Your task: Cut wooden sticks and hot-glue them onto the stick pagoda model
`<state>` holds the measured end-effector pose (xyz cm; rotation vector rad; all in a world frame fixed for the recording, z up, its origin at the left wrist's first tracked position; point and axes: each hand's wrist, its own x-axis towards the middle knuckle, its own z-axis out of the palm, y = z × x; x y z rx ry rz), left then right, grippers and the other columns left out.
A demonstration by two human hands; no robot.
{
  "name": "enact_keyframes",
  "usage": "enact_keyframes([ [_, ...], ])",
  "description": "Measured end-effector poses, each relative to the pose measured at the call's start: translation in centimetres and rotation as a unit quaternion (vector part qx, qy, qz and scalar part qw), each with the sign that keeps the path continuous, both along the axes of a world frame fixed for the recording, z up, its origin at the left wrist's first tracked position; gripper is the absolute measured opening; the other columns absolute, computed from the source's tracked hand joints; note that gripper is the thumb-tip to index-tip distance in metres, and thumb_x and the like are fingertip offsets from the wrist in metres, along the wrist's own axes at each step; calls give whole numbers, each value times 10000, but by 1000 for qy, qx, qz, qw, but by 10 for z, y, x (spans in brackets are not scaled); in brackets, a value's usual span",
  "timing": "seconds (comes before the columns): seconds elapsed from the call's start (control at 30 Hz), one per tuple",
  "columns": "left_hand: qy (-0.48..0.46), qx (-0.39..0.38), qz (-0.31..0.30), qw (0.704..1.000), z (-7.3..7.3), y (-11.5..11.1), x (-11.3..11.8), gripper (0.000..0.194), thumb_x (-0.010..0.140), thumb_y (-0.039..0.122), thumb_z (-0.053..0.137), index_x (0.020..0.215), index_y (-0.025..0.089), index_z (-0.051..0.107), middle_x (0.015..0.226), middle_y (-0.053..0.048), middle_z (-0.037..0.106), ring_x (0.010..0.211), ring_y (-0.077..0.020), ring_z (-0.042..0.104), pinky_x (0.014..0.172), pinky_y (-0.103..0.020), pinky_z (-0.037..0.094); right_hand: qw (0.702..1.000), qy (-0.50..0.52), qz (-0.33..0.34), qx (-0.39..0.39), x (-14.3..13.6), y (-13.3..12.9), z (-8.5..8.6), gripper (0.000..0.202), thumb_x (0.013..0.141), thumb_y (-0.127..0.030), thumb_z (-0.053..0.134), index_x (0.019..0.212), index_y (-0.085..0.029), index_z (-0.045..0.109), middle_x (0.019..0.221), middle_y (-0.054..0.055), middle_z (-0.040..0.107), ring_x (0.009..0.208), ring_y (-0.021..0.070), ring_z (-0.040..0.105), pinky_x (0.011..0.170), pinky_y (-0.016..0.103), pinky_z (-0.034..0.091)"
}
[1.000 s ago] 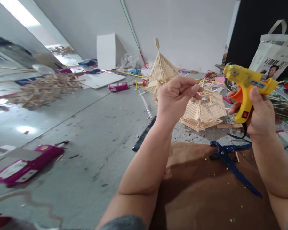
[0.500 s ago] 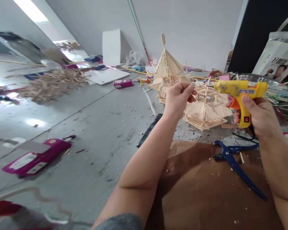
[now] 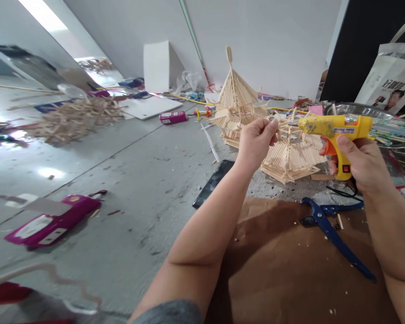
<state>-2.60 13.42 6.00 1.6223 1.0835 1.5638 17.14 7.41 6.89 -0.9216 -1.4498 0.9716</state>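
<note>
The right hand (image 3: pixel 371 164) wraps the handle of a yellow plastic glue gun (image 3: pixel 339 127), raised beside a pale, ridged wooden-stick model (image 3: pixel 290 157), apparently to aim its nozzle at the left hand (image 3: pixel 254 141). There thumb and forefinger pinch together; any small piece between them is too hidden to tell.

Anything between the fingertips of the left hand (image 3: pixel 256 140) is too small to tell, and that hand hides part of the tower (image 3: pixel 235 93). The left forearm (image 3: pixel 205 229) covers some of the phone (image 3: pixel 213 183) and the left edge of the paper (image 3: pixel 290 279); the bag (image 3: pixel 393 67) is cut off at right, and the sticks (image 3: pixel 77 120) on the far left of the floor (image 3: pixel 128 234) are blurred.
</note>
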Motion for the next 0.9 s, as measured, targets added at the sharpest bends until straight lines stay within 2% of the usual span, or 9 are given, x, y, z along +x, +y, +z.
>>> enact_keyframes([
  [0.43, 36, 50, 77, 995, -4, 1, 0, 288, 820, 272, 544, 545, 185, 530, 433, 39, 478, 431, -57, 407, 450, -202, 327, 1000, -13, -6, 2, -6, -5, 2, 288, 787, -455, 597, 789, -172, 542, 675, -17, 584, 377, 52, 492, 344, 203, 404],
  [0.63, 63, 60, 84, 993, -1, -3, 0, 315, 825, 274, 540, 525, 184, 515, 452, 33, 489, 458, -66, 427, 484, -215, 337, 1000, -23, -11, 1, -7, -4, 1, 305, 764, -495, 600, 736, -195, 553, 652, -30, 584, 368, 45, 482, 336, 201, 380],
  [0.9, 32, 50, 75, 995, -3, -1, 1, 351, 827, 332, 541, 509, 185, 512, 439, 29, 486, 464, -68, 436, 483, -211, 351, 999, -29, -22, 4, -9, -4, 3, 321, 724, -530, 618, 662, -218, 575, 593, -42, 564, 359, 35, 462, 330, 194, 342],
])
